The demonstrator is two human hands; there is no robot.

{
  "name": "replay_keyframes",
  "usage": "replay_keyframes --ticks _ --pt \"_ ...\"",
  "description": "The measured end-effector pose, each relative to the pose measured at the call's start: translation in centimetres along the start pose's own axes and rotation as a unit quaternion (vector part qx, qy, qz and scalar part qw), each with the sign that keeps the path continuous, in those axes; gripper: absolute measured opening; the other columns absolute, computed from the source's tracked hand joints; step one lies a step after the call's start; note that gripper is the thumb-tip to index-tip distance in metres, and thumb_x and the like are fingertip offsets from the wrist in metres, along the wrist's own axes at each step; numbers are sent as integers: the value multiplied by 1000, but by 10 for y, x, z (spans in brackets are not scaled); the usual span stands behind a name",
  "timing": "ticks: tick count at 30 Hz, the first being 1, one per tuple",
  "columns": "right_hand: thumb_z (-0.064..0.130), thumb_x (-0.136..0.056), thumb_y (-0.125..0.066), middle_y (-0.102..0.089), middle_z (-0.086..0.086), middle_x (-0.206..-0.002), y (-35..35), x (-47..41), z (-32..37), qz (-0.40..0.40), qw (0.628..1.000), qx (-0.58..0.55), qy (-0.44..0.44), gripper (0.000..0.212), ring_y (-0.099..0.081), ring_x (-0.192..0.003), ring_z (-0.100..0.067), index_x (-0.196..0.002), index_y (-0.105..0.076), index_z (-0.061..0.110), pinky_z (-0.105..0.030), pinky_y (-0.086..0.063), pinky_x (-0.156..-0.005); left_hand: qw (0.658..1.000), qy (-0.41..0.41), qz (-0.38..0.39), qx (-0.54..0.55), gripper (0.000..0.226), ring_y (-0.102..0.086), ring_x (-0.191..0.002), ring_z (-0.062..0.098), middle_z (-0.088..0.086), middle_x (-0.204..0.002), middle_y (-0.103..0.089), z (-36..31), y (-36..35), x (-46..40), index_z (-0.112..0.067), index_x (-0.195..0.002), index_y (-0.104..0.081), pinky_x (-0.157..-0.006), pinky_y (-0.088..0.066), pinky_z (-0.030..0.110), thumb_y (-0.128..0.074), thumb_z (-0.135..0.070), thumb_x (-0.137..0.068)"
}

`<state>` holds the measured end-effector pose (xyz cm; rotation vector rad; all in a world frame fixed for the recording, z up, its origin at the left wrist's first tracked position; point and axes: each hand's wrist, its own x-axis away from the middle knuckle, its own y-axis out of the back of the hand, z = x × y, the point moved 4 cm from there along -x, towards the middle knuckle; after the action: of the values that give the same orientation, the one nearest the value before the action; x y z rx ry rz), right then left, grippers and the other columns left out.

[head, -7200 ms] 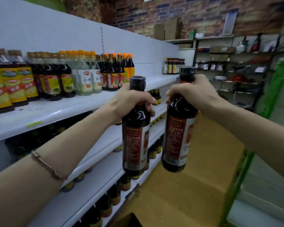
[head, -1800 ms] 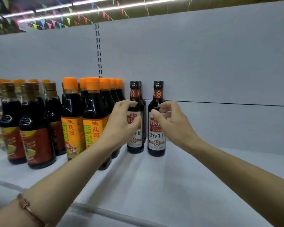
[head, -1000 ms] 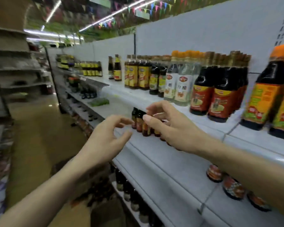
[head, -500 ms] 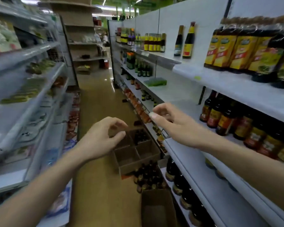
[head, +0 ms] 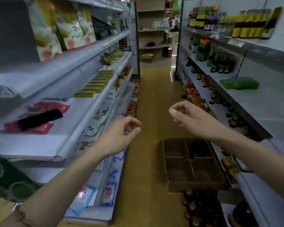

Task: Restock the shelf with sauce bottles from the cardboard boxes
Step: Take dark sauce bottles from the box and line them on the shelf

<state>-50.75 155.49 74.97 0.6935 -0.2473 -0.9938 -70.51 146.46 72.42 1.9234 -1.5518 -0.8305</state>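
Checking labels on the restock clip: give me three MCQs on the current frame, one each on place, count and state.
1. Where is the brown cardboard box with dividers?
A. on the aisle floor by the right-hand shelves
B. on the top left shelf
C. in the left hand

2. How many compartments does it show?
A. two
B. four
C. nine

3. What do the left hand and right hand hold?
A. a bottle each
B. one shared bottle
C. nothing

Key: 1 A, it sits on the yellowish floor; 2 B, crossed dividers make four cells; 3 C, both hands' fingers hang loosely curled in mid-air.
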Motion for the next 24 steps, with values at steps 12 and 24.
replay_keyframes --ticks 12,24 --pt "58 -92 -46 -57 15 -107 11 -196 -61 -88 992 5 -95 41 -57 -103 -6 -121 -51 29 -31 -50 -92 996 -63 67 8 5 -56 -81 -3 -16 -94 -62 62 -10 -260 -38 -98 -57 -67 -44 16 -56 -35 -94" --pt "49 -95 -48 -56 13 -100 105 -279 -220 -200 955 -12 -221 31 -58 -94 -5 -115 -51 26 -30 -48 -84 951 -191 243 -14 17 -58 -95 10 -5 -105 -64 19 -167 -478 -23 -110 -61 -69 -42 10 -55 -31 -96"
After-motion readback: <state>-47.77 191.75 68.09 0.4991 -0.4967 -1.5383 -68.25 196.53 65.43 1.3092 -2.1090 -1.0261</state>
